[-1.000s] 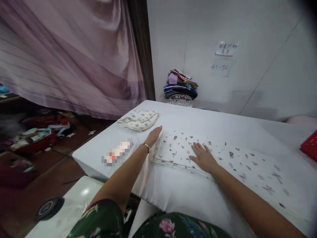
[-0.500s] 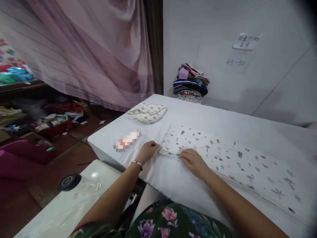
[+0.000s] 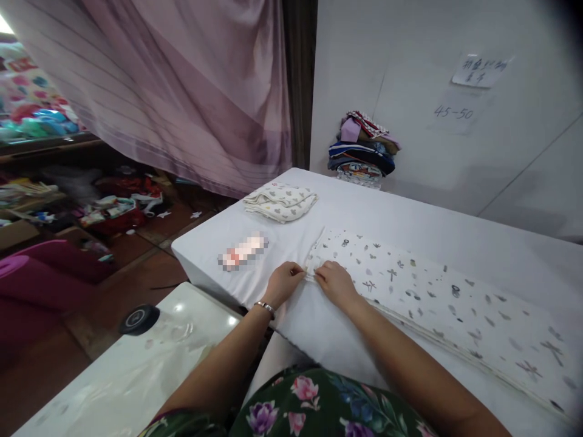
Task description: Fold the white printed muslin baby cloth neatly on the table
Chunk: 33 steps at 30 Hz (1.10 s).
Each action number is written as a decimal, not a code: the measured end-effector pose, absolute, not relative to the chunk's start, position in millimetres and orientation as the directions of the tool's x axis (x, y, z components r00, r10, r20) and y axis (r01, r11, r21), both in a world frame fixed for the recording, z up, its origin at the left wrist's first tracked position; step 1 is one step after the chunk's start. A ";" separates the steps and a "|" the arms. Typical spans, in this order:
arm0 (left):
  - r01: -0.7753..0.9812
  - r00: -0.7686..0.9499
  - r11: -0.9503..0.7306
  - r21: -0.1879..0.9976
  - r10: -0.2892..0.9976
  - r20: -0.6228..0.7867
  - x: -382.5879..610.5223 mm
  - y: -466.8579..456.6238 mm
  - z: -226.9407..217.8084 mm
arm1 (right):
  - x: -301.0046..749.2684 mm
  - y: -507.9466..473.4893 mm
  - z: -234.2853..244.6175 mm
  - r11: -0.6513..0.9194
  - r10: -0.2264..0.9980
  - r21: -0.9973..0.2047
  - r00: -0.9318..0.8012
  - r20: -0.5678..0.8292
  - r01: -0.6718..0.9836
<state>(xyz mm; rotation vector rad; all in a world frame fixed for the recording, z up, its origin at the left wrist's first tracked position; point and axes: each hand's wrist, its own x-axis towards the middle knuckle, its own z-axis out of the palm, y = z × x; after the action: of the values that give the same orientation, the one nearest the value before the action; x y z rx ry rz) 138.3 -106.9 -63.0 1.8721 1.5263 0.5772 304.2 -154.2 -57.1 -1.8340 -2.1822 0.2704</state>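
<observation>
A long folded white cloth [image 3: 428, 303] with a small grey print lies flat along the right of the table, its layers showing at the near edge. My left hand [image 3: 285, 284] pinches the near left corner of this cloth between thumb and fingers; a bracelet sits on that wrist. Close beside it, my right hand [image 3: 336, 284] has its fingers closed on the same near edge, just right of the corner. Farther back on the table rests a second folded printed cloth [image 3: 280, 202]. Left of my hands lies a small blurred-out item [image 3: 243, 250].
The white-covered table [image 3: 364, 209] meets a wall at the back. A stack of folded fabrics [image 3: 362, 149] stands by that wall. At lower left is a lower white surface [image 3: 136, 370] with a roll of black tape [image 3: 139, 319]. A pink curtain [image 3: 218, 91] hangs behind.
My right hand has slid left along the cloth's near edge, closer to my left hand. The left hand stays at the corner. The whole view has shifted slightly.
</observation>
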 end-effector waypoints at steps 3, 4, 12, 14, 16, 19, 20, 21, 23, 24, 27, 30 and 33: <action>0.683 0.217 -0.121 0.720 0.975 -0.042 138.5 -108.6 -64.4 | 304.4 -153.6 -57.5 0.149 0.988 -0.353 -0.129 0.082 0.923; 0.678 0.212 -0.119 0.725 0.977 -0.038 138.6 -109.2 -65.0 | 304.0 -153.6 -57.2 0.141 0.989 -0.373 -0.116 0.091 0.917; 0.670 0.202 -0.118 0.733 0.979 -0.027 139.8 -111.4 -66.0 | 293.4 -152.3 -58.4 0.168 0.981 -0.372 -0.117 0.157 0.913; 0.674 0.204 -0.115 0.730 0.978 -0.034 139.9 -111.7 -64.1 | 292.9 -152.3 -59.8 0.187 0.979 -0.315 -0.149 0.140 0.931; 0.675 0.206 -0.115 0.729 0.978 -0.037 139.9 -112.0 -62.5 | 293.2 -152.8 -60.4 0.205 0.975 -0.287 -0.170 0.143 0.936; 0.674 0.217 -0.127 0.728 0.976 -0.031 139.1 -112.5 -62.0 | 293.1 -154.5 -59.6 0.207 0.975 -0.267 -0.177 0.134 0.941; 0.674 0.226 -0.135 0.726 0.974 -0.028 138.5 -112.7 -62.1 | 292.6 -155.1 -59.0 0.200 0.977 -0.263 -0.171 0.129 0.944; 0.674 0.235 -0.145 0.724 0.972 -0.024 137.9 -112.9 -62.4 | 291.8 -155.6 -58.5 0.192 0.979 -0.259 -0.164 0.125 0.947; 0.677 0.252 -0.163 0.717 0.967 -0.018 136.7 -113.3 -62.6 | 290.0 -155.9 -57.7 0.175 0.982 -0.250 -0.150 0.116 0.952; 0.680 0.257 -0.168 0.714 0.966 -0.018 136.2 -113.5 -62.6 | 289.0 -155.7 -57.5 0.167 0.983 -0.244 -0.144 0.110 0.955; 0.687 0.264 -0.170 0.707 0.964 -0.024 135.7 -114.3 -61.2 | 287.6 -154.1 -58.3 0.154 0.986 -0.226 -0.135 0.095 0.962; 0.691 0.263 -0.165 0.703 0.964 -0.032 136.5 -115.8 -59.1 | 289.2 -152.3 -60.6 0.148 0.987 -0.247 -0.130 0.090 0.958; 0.703 0.241 -0.151 0.695 0.970 -0.032 137.7 -117.7 -58.0 | 292.1 -151.4 -62.6 0.137 0.990 -0.289 -0.119 0.079 0.947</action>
<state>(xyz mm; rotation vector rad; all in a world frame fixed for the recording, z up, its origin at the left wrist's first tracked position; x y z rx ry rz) 137.7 -117.7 -58.0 1.9236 1.5251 0.5813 292.1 -151.4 -62.6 -1.8971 -2.1640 0.2437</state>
